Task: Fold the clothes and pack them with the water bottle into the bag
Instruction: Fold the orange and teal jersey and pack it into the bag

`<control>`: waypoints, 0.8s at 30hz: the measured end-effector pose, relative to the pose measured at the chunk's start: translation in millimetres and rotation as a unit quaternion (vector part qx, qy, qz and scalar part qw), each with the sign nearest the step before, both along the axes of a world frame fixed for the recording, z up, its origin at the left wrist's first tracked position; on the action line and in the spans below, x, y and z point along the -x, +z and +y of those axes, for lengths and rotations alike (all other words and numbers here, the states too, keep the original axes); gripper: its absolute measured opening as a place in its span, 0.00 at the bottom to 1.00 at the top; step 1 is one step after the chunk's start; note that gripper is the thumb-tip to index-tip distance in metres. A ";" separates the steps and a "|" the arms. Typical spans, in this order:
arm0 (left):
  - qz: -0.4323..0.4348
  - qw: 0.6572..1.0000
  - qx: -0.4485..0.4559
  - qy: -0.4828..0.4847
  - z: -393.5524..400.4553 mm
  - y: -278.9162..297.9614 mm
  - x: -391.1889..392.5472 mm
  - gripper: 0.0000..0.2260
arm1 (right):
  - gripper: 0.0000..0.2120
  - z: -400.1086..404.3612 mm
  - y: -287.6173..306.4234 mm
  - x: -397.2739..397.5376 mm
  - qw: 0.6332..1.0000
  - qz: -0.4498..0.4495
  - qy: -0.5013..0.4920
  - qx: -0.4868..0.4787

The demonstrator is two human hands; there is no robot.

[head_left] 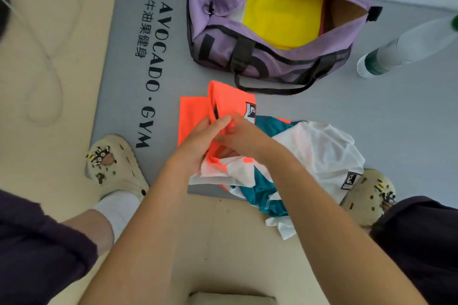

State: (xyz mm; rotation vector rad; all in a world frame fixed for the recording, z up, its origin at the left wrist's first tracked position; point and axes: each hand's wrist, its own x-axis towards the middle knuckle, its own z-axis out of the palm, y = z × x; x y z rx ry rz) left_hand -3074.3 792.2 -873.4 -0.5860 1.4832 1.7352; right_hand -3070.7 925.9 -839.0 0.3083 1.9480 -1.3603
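Evidently both hands meet over the orange garment [195,111], which lies on the grey gym mat [347,111]. The left hand [198,141] curls its fingers round a bunched edge of that fabric, and the right hand [240,136] pinches the same edge just beside it, fingertips touching. Directly under and to the right of the right hand sits a loose heap of white and teal clothes [319,151], overlapping the orange piece.

The likely trouble is the overlap: pulling the orange fabric clear could drag the heap along and undo any fold, or a thin slippery edge could slide out of the pinch. Beyond the hands the purple duffel bag [218,7] stands open with a yellow item [280,15] inside; its soft mouth may sag shut when something is pushed in. Far to the right of the hands, the water bottle [396,52] stands unsupported and could tip if knocked.

How many garments make up the heap cannot be told. The bottle's top is cut off by the frame edge, and the bag's depths beneath the yellow item are hidden.
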 end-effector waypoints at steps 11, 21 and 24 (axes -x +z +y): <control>0.040 0.980 0.192 0.045 -65.0 -56.8 -1.1 0.00 | 0.10 20.1 -42.0 -9.1 0.974 -0.048 -0.150 -0.164; 0.149 0.924 0.351 -0.032 -66.8 -70.7 3.3 0.09 | 0.21 -13.8 -77.6 -9.0 0.960 -0.116 -0.239 -0.093; 0.121 0.915 0.377 -0.074 -66.1 -68.3 8.3 0.15 | 0.17 -16.0 -75.4 -8.7 0.946 -0.120 -0.302 0.009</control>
